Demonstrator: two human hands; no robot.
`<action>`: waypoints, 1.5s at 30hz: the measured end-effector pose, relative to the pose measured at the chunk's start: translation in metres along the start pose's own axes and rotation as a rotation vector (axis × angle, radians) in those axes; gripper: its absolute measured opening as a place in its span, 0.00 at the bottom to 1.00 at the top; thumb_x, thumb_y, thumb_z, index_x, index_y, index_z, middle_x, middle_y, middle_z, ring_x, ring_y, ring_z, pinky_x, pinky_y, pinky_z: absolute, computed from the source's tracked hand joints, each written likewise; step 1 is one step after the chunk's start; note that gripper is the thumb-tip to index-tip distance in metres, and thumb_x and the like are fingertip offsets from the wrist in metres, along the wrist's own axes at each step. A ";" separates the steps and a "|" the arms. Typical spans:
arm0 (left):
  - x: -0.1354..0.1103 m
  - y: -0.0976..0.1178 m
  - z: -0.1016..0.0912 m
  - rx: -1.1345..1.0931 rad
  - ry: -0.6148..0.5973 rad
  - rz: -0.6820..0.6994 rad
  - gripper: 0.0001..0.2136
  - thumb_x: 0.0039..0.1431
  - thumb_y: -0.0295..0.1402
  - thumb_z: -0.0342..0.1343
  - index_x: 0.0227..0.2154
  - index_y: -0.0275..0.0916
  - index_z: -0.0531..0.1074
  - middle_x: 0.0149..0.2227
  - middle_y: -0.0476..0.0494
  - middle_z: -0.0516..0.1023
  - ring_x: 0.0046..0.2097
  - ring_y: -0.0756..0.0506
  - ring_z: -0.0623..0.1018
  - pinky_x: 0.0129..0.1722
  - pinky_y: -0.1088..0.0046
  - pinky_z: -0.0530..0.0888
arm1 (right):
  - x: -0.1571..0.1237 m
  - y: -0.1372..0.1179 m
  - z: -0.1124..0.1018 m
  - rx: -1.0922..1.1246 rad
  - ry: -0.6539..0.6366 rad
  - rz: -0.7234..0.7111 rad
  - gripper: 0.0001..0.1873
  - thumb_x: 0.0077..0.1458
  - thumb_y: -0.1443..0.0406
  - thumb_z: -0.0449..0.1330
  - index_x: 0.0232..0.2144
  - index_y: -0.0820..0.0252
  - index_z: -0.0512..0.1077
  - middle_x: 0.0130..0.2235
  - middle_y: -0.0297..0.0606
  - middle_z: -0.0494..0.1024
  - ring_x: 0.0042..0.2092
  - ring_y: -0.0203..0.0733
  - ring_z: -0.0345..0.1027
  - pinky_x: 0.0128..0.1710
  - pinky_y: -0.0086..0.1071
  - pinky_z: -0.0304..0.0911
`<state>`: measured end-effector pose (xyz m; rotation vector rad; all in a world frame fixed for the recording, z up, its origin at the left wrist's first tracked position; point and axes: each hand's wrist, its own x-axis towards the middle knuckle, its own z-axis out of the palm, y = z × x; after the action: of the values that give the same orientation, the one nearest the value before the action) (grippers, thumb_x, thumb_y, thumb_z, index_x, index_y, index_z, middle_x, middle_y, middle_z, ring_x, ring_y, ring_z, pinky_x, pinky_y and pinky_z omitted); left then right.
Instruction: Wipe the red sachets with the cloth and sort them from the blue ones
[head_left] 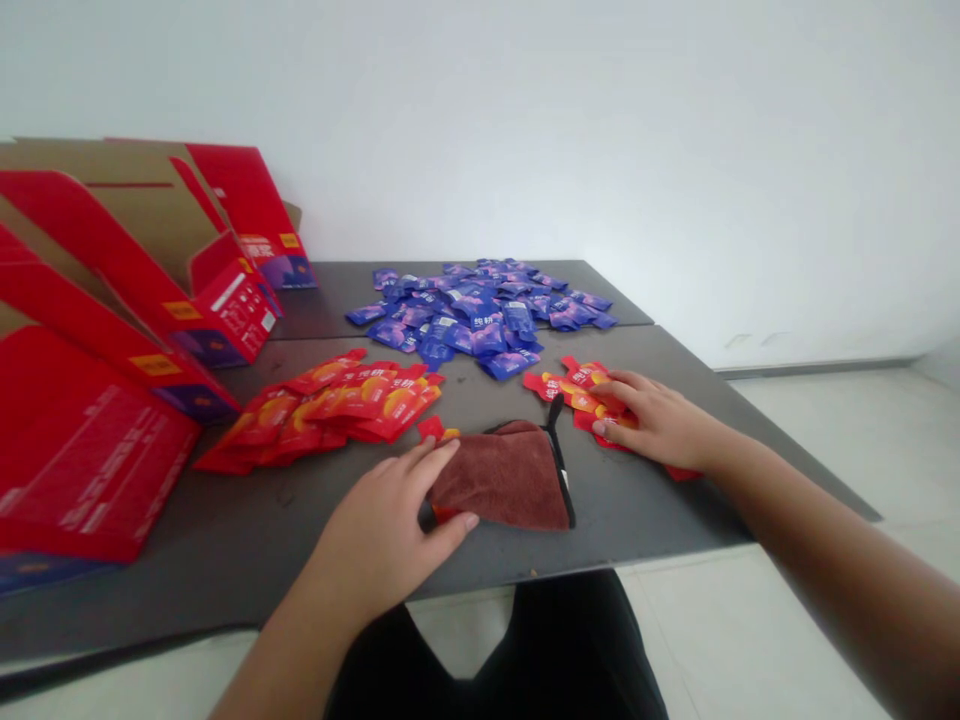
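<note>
My left hand [382, 540] lies on a folded brown cloth [510, 480] with black edging and a loop, thumb and fingers gripping its left end. A red sachet [430, 428] peeks out from behind the cloth, and another bit of red-orange shows beneath it by the thumb. On the right, my right hand [664, 420] reaches over a small group of red sachets [574, 385] with orange fruit prints. Its thumb and fingers are apart and touch the sachets, partly covering them. One more red sachet [682, 473] sticks out under the wrist.
A fanned heap of red sachets [337, 405] lies left of the cloth. Behind is a wide pile of blue-purple sachets [480, 315]. Several open red cartons [82, 450] stand along the left side of the dark table [637, 545]. A white wall [525, 130] rises behind.
</note>
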<state>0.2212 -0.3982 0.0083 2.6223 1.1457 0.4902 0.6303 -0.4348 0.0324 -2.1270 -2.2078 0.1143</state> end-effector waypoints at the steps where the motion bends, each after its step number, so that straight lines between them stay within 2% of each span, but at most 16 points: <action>1: 0.000 0.000 0.000 0.000 0.001 0.000 0.33 0.64 0.46 0.62 0.69 0.41 0.65 0.68 0.38 0.72 0.65 0.33 0.75 0.66 0.51 0.72 | 0.001 -0.004 -0.003 0.018 -0.005 0.022 0.35 0.66 0.38 0.51 0.63 0.51 0.69 0.70 0.52 0.66 0.67 0.67 0.64 0.65 0.63 0.59; 4: 0.000 -0.001 0.000 -0.003 0.003 -0.006 0.33 0.64 0.47 0.61 0.69 0.42 0.65 0.68 0.38 0.72 0.65 0.33 0.75 0.66 0.50 0.72 | 0.016 -0.015 -0.013 0.023 -0.029 0.184 0.38 0.64 0.35 0.51 0.60 0.56 0.68 0.61 0.55 0.76 0.61 0.68 0.71 0.63 0.64 0.59; 7: 0.000 -0.001 0.000 -0.010 0.004 -0.011 0.33 0.64 0.46 0.62 0.69 0.42 0.66 0.68 0.38 0.73 0.65 0.33 0.75 0.65 0.50 0.72 | 0.042 -0.023 -0.021 -0.033 -0.075 0.289 0.48 0.61 0.36 0.56 0.69 0.61 0.58 0.62 0.61 0.75 0.60 0.69 0.73 0.60 0.60 0.64; 9: 0.000 0.000 0.000 -0.020 0.003 -0.009 0.33 0.64 0.46 0.62 0.69 0.42 0.66 0.68 0.38 0.72 0.65 0.33 0.75 0.65 0.50 0.72 | 0.058 -0.024 -0.023 -0.069 -0.098 0.261 0.47 0.62 0.41 0.58 0.72 0.62 0.54 0.64 0.62 0.73 0.61 0.69 0.71 0.61 0.59 0.63; 13: 0.000 0.002 -0.001 -0.028 0.005 -0.018 0.33 0.64 0.47 0.62 0.69 0.42 0.66 0.68 0.39 0.72 0.65 0.33 0.74 0.66 0.50 0.72 | 0.078 -0.028 -0.026 -0.119 -0.118 0.167 0.41 0.64 0.52 0.58 0.72 0.66 0.56 0.67 0.64 0.68 0.69 0.70 0.62 0.67 0.59 0.57; 16: -0.001 0.002 -0.002 -0.029 0.002 -0.025 0.33 0.64 0.47 0.62 0.69 0.43 0.66 0.68 0.39 0.72 0.65 0.33 0.74 0.66 0.50 0.72 | 0.081 -0.035 -0.029 -0.119 -0.187 0.109 0.42 0.62 0.58 0.59 0.74 0.63 0.55 0.72 0.60 0.60 0.71 0.68 0.59 0.69 0.57 0.57; 19: -0.001 0.002 -0.002 -0.031 -0.002 -0.024 0.33 0.64 0.47 0.62 0.69 0.42 0.66 0.68 0.39 0.72 0.65 0.33 0.74 0.65 0.50 0.72 | 0.084 -0.047 -0.035 -0.125 -0.316 0.071 0.53 0.50 0.61 0.67 0.76 0.54 0.53 0.75 0.54 0.57 0.70 0.73 0.60 0.68 0.64 0.57; 21: -0.002 0.002 -0.001 -0.030 0.002 -0.020 0.33 0.64 0.47 0.62 0.69 0.42 0.66 0.68 0.39 0.72 0.65 0.33 0.75 0.65 0.50 0.72 | 0.089 -0.056 -0.039 -0.130 -0.407 0.047 0.65 0.41 0.62 0.72 0.78 0.56 0.49 0.76 0.54 0.54 0.71 0.75 0.57 0.67 0.63 0.59; 23: -0.002 0.001 -0.001 -0.024 0.006 -0.017 0.33 0.64 0.47 0.62 0.69 0.42 0.66 0.68 0.39 0.72 0.65 0.34 0.75 0.65 0.50 0.72 | 0.097 -0.067 -0.044 -0.132 -0.493 0.015 0.69 0.38 0.61 0.74 0.78 0.61 0.46 0.76 0.56 0.54 0.71 0.73 0.59 0.66 0.56 0.63; 26: -0.001 0.000 0.000 -0.017 0.004 -0.012 0.34 0.64 0.48 0.61 0.70 0.42 0.65 0.68 0.39 0.72 0.65 0.34 0.74 0.66 0.51 0.72 | 0.107 -0.080 -0.049 -0.132 -0.573 -0.016 0.66 0.39 0.58 0.74 0.76 0.66 0.53 0.72 0.59 0.63 0.68 0.70 0.64 0.64 0.51 0.67; 28: -0.001 -0.001 0.001 -0.016 -0.003 -0.015 0.34 0.65 0.48 0.61 0.70 0.42 0.65 0.69 0.39 0.71 0.65 0.34 0.74 0.65 0.51 0.72 | 0.111 -0.086 -0.050 -0.125 -0.592 -0.026 0.65 0.41 0.54 0.75 0.76 0.67 0.55 0.71 0.58 0.66 0.69 0.70 0.64 0.65 0.51 0.66; 32: -0.001 -0.001 0.000 -0.018 -0.006 -0.020 0.33 0.64 0.48 0.62 0.69 0.42 0.66 0.69 0.39 0.72 0.65 0.34 0.74 0.65 0.51 0.72 | 0.115 -0.089 -0.047 -0.160 -0.548 -0.026 0.68 0.43 0.42 0.73 0.76 0.68 0.53 0.73 0.63 0.60 0.69 0.73 0.62 0.66 0.56 0.62; 34: -0.001 -0.001 0.000 -0.023 -0.005 -0.019 0.34 0.64 0.48 0.62 0.69 0.42 0.66 0.68 0.38 0.72 0.65 0.34 0.75 0.65 0.50 0.72 | 0.117 -0.087 -0.044 -0.178 -0.491 -0.028 0.66 0.38 0.41 0.76 0.72 0.68 0.61 0.70 0.64 0.65 0.65 0.75 0.67 0.62 0.56 0.66; 37: 0.000 -0.001 0.000 -0.032 -0.007 -0.019 0.34 0.64 0.48 0.62 0.69 0.42 0.65 0.68 0.39 0.73 0.65 0.33 0.75 0.65 0.50 0.72 | 0.119 -0.084 -0.042 -0.158 -0.450 -0.034 0.55 0.38 0.46 0.78 0.64 0.63 0.70 0.63 0.58 0.76 0.59 0.71 0.74 0.56 0.52 0.70; 41: 0.000 0.000 -0.002 -0.041 -0.007 -0.013 0.33 0.64 0.47 0.62 0.69 0.43 0.66 0.68 0.39 0.73 0.65 0.33 0.75 0.65 0.51 0.72 | 0.111 -0.077 -0.044 -0.145 -0.341 -0.014 0.37 0.49 0.56 0.73 0.59 0.59 0.72 0.58 0.54 0.80 0.54 0.65 0.77 0.49 0.46 0.71; 45: -0.001 0.000 -0.002 -0.033 -0.001 -0.008 0.33 0.65 0.48 0.61 0.69 0.42 0.65 0.68 0.38 0.72 0.65 0.33 0.75 0.65 0.50 0.72 | 0.095 -0.065 -0.052 -0.118 -0.211 0.018 0.27 0.54 0.61 0.67 0.56 0.57 0.71 0.55 0.52 0.81 0.51 0.61 0.78 0.45 0.41 0.70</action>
<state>0.2200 -0.3982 0.0096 2.5888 1.1373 0.5023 0.5677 -0.3418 0.0906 -2.2943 -2.3646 0.2252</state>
